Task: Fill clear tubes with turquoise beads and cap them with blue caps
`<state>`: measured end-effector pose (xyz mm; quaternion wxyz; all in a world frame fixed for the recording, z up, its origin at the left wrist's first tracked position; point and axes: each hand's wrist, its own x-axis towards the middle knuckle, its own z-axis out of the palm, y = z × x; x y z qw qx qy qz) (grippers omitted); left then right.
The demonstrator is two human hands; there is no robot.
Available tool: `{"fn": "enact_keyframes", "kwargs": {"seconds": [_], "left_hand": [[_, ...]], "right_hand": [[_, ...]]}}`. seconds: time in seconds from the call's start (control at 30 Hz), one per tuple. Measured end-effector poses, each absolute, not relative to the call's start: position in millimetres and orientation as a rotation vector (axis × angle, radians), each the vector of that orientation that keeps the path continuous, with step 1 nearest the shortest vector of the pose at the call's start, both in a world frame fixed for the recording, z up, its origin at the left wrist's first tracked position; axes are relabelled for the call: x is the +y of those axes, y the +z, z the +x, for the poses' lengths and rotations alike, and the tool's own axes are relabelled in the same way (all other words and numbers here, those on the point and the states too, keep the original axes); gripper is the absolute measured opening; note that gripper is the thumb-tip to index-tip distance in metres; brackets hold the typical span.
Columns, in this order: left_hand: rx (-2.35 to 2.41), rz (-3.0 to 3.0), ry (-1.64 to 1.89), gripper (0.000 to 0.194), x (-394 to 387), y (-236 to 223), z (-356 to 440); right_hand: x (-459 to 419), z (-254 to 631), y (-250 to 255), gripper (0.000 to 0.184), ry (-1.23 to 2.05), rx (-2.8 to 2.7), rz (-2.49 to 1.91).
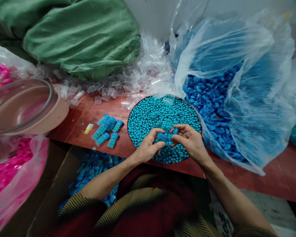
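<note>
Over a round tub [128, 136] of small teal-blue beads [162, 108], both my hands work close together. My left hand [151, 144] pinches a small, blurred blue piece [163, 137] between thumb and fingers; its exact kind does not show. A blue plastic cap [175, 131] sits between the thumb and forefinger of my right hand [189, 141]. Clear plastic tubes [168, 100] lie on the beads at the far rim. Left of the tub, several capped clear containers filled with blue beads [112, 140] are grouped on the red-brown table [84, 115].
Loose clear tubes [150, 72] are heaped behind the tub, beside a green cloth bundle [84, 39]. On the right, a plastic bag [259, 98] spills blue caps [212, 102]. Basins [59, 113] stand left. Below the table edge, a box holds blue containers [88, 169], near pink pieces [12, 164].
</note>
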<state>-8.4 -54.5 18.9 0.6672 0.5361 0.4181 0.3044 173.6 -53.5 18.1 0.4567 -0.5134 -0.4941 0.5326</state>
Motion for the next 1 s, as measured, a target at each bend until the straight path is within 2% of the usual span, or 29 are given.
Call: {"fn": "enact_keyframes", "kwargs": {"seconds": [0.1, 0.17, 0.3, 0.37, 0.53, 0.67, 0.9, 1.0], "left_hand": [[0.941, 1.225, 0.709, 0.05, -57.8, 19.5, -6.3], [0.959, 1.242, 0.762, 0.057, -58.9, 19.0, -3.7], [0.997, 1.334, 0.918, 0.05, -57.9, 19.2, -0.7], [0.982, 1.373, 0.918, 0.045, -57.2, 21.0, -0.9], [1.054, 1.329, 0.855, 0.031, -62.0, 26.2, -0.2], [1.086, 1.136, 0.866, 0.023, -71.5, 21.7, 1.2], [1.165, 1.295, 0.829, 0.02, -74.3, 17.3, -11.7], [1.285, 1.435, 0.823, 0.027, -64.8, 15.4, -40.4]], "right_hand": [[-56.5, 168.8, 19.4, 0.031, 1.04, -1.531, -1.296], [-61.1, 163.2, 18.6, 0.035, 0.822, -1.816, -1.262], [-71.7, 149.7, 10.3, 0.078, 0.46, -2.167, -1.229], [-74.9, 144.7, 4.5, 0.089, 0.302, -2.217, -1.28], [-78.2, 137.0, -7.2, 0.072, 0.143, -2.143, -1.335], [-83.5, 130.2, -14.5, 0.072, 0.15, -2.122, -1.321], [-93.1, 113.9, -9.6, 0.074, 0.203, -2.188, -1.371], [-83.2, 121.5, -0.2, 0.068, 0.254, -2.32, -1.377]]}}
